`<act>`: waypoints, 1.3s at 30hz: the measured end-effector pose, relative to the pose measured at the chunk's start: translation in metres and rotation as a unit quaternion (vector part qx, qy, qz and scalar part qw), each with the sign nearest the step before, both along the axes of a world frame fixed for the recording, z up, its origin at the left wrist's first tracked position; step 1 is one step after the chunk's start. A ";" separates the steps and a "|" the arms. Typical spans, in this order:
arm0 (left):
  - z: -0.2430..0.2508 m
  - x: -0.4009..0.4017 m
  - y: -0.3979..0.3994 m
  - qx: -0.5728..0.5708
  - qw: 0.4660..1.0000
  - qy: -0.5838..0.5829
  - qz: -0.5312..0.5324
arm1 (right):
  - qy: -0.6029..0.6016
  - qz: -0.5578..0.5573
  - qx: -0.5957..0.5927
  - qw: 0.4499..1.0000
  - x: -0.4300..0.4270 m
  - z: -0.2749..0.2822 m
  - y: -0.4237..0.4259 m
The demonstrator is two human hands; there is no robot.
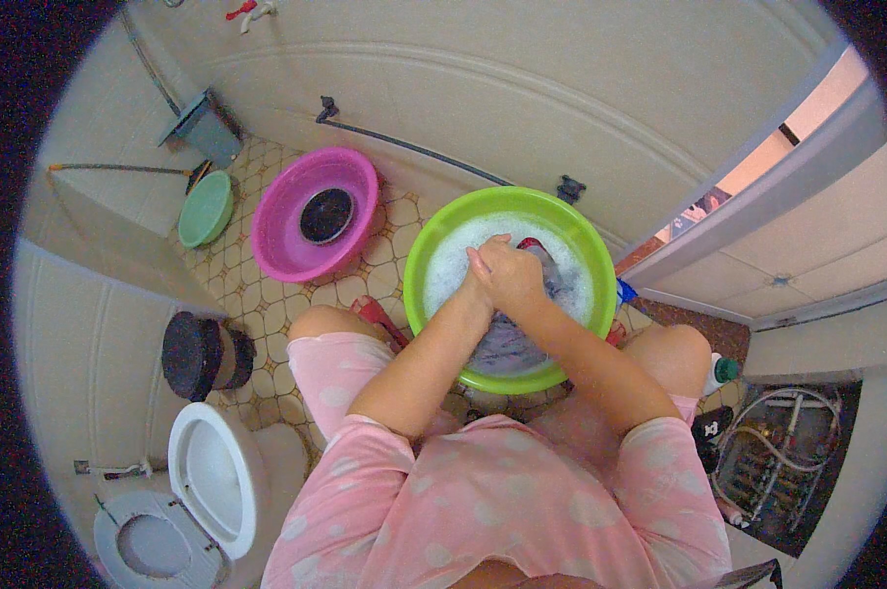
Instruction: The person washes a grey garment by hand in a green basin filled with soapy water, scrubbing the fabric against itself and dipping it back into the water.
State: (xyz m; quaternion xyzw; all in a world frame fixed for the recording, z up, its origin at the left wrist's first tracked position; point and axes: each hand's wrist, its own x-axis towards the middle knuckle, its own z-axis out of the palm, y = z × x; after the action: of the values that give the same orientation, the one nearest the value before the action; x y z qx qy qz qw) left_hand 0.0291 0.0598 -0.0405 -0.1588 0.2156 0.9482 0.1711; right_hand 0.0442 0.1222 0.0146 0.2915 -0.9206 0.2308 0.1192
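My right hand point(515, 274) lies over my left hand point(480, 281), and the two press together above a lime-green plastic basin point(419, 287). My left hand is mostly covered, so whether any cloth is between them cannot be seen. White suds point(447, 258) float on the water in the basin. Greyish wet cloth point(509, 346) lies in the near part, below my wrists. Just beyond my right hand, a dark red edge of something point(529, 243) shows among the foam.
A pink basin point(277, 250) holding a dark round object point(327, 216) stands on the tiled floor at left, near a pale green basin point(206, 210). A pedal bin point(191, 357) and toilet point(219, 478) are further left. A bottle with a green cap point(724, 369) stands by my right knee.
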 end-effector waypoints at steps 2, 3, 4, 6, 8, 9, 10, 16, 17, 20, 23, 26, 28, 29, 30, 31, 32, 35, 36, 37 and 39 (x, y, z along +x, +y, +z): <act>0.021 0.005 0.009 -0.023 0.998 -0.057 -0.018 | 0.000 -0.033 -0.032 0.999 -0.023 -0.013 0.017; 0.031 0.007 0.010 -0.035 0.996 -0.084 -0.025 | 0.002 -0.061 -0.065 0.996 -0.039 -0.019 0.026; 0.037 0.008 0.010 -0.047 0.992 -0.110 -0.030 | 0.004 -0.060 -0.066 0.996 -0.053 -0.023 0.036; 0.035 0.005 0.008 -0.031 0.994 -0.086 -0.051 | -0.068 -0.113 -0.113 0.985 -0.070 -0.027 0.051; 0.033 0.001 0.002 -0.015 0.995 -0.063 -0.073 | -0.094 -0.121 -0.129 0.980 -0.071 -0.027 0.051; 0.033 -0.004 -0.006 -0.055 0.995 -0.074 -0.036 | -0.118 -0.131 -0.144 0.974 -0.072 -0.026 0.052; 0.030 -0.006 -0.015 -0.095 0.992 -0.087 0.002 | -0.118 -0.131 -0.144 0.974 -0.073 -0.027 0.054; -0.006 -0.018 -0.048 -0.673 0.711 0.138 0.147 | -0.115 -0.084 -0.172 0.975 -0.067 -0.030 0.060; -0.013 -0.016 -0.049 -0.674 0.710 0.137 0.149 | -0.145 -0.051 -0.097 0.983 -0.060 -0.026 0.059; -0.006 -0.005 -0.031 -0.837 0.520 0.166 0.040 | -0.168 -0.045 0.056 0.983 -0.042 -0.030 0.058; -0.016 0.005 -0.024 -0.903 0.379 0.198 -0.048 | -0.167 -0.064 0.148 0.973 -0.035 -0.045 0.055; -0.022 0.008 -0.024 -0.900 0.372 0.200 -0.108 | -0.207 -0.087 0.158 0.962 -0.035 -0.055 0.052; -0.029 0.004 -0.025 -0.902 0.363 0.199 -0.125 | -0.189 -0.101 0.219 0.952 -0.038 -0.067 0.050; -0.032 -0.001 -0.026 -0.895 0.367 0.182 -0.177 | -0.189 -0.099 0.218 0.952 -0.041 -0.073 0.048; -0.038 -0.006 -0.027 -0.885 0.370 0.164 -0.230 | -0.200 -0.088 0.241 0.946 -0.045 -0.080 0.047; -0.052 -0.013 -0.031 -0.886 0.369 0.161 -0.228 | -0.208 -0.077 0.262 0.939 -0.050 -0.086 0.044; -0.071 -0.023 -0.034 -0.879 0.342 0.204 -0.262 | -0.206 -0.077 0.261 0.940 -0.057 -0.098 0.044; -0.095 -0.038 -0.032 -0.831 0.480 0.205 -0.191 | -0.207 -0.076 0.238 0.946 -0.073 -0.121 0.051; -0.100 -0.038 -0.034 -0.760 0.628 0.143 -0.080 | -0.161 -0.098 0.053 0.981 -0.069 -0.117 0.046; -0.085 -0.038 -0.025 -0.758 0.630 0.146 -0.085 | -0.110 -0.125 -0.131 0.977 -0.065 -0.114 0.048; -0.054 -0.038 -0.005 -0.424 0.893 0.143 0.052 | -0.096 -0.115 -0.185 0.971 -0.059 -0.101 0.047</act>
State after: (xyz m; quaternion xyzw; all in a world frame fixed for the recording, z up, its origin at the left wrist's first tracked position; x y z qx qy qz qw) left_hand -0.0091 0.0553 -0.0944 -0.0898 0.6105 0.7869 0.0050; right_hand -0.0145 0.1694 -0.0868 0.1333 -0.8962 0.4090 0.1084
